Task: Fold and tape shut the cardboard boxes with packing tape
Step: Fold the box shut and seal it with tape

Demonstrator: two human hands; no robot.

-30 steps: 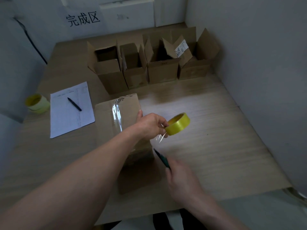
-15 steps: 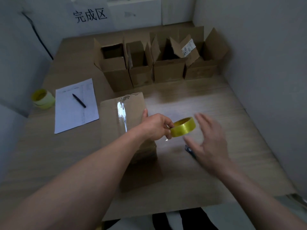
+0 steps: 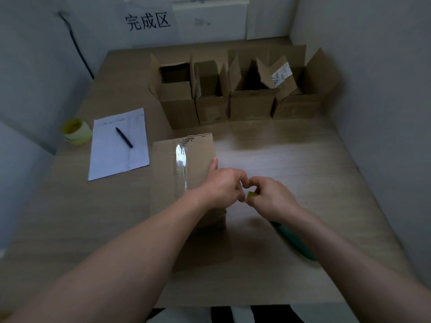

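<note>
A closed cardboard box [image 3: 186, 159] stands before me, a shiny strip of clear tape [image 3: 180, 157] running along its top seam. Just right of the box my left hand [image 3: 224, 188] and my right hand [image 3: 271, 197] meet, both curled round the yellow tape roll [image 3: 251, 195]. Only a small yellow sliver of the roll shows between the fingers. One finger of my left hand touches the box's right edge.
Several open cardboard boxes [image 3: 251, 99] stand in a row at the back. A sheet of paper [image 3: 119, 145] with a black pen [image 3: 124, 137] and a second yellow tape roll [image 3: 75, 131] lie at the left. A green cutter [image 3: 296, 243] lies under my right forearm.
My right hand put the green cutter down on the table, then came in to the tape roll in my left hand. Both hands now cover the roll.
</note>
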